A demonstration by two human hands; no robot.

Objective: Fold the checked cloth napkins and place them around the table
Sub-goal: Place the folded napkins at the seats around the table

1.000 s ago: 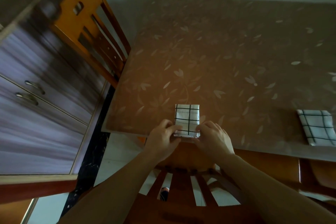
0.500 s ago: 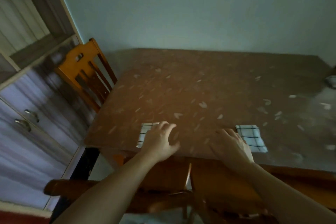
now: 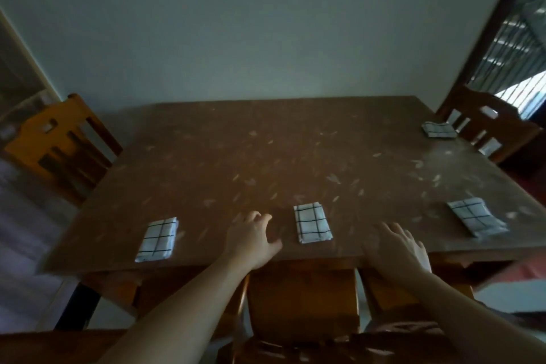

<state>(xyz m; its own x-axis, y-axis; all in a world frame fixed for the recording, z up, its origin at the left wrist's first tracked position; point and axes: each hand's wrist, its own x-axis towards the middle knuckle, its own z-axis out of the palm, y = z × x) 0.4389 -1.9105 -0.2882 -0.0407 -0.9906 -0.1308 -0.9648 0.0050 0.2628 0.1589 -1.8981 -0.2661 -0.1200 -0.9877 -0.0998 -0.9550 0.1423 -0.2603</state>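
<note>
Four folded checked napkins on table (image 3: pixel 295 139) — near edge at 7 (image 3: pixel 158 239), 6 (image 3: pixel 312 223) and 4 o'clock (image 3: pixel 475 220), one far at 2 (image 3: pixel 438 129). Left hand (image 3: pixel 251 241) & right hand (image 3: pixel 396 248) flank the 6 o'clock napkin — fingers loosely spread, holding nothing.

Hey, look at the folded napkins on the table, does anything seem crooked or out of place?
The near-right napkin lies turned at an angle to the table edge, while the middle napkin sits almost square. The near-left napkin leans slightly. Nothing looks spilled or damaged.
</note>
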